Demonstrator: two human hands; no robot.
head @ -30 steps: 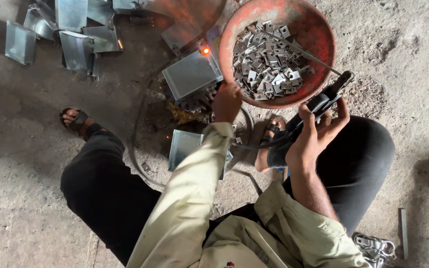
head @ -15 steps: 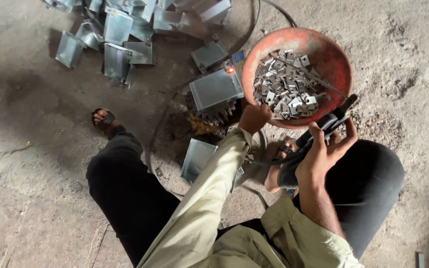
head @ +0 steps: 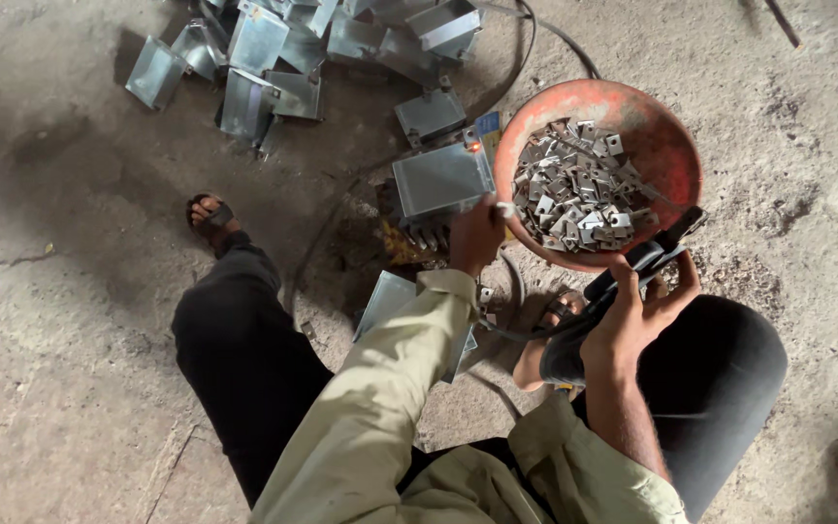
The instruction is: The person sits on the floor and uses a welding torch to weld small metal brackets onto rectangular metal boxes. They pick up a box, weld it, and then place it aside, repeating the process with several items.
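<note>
The likeliest trouble here is a burn or a skewed joint: a small orange glow (head: pixel 475 147) shows at the corner of the grey metal box (head: pixel 441 179), just beside the left hand (head: pixel 477 236), and if that hand slips or the small plate shifts, the piece could set crooked or the fingers could touch hot metal. The black cable (head: pixel 526 39) looping over the floor near the sandalled foot (head: pixel 209 214) could also snag and tug the tool off line. The left hand reaches forward with its sleeve extended, its grip closed on a small bright metal piece at the rim of the red bowl (head: pixel 666 146), which is heaped with small metal plates (head: pixel 579 199). The right hand (head: pixel 632 315) is raised beside the knee, wrist bent back, its grip wrapped tight round a black handled tool (head: pixel 644 259) that points toward the bowl. Finished boxes (head: pixel 254 58) lie scattered on the floor beyond.
</note>
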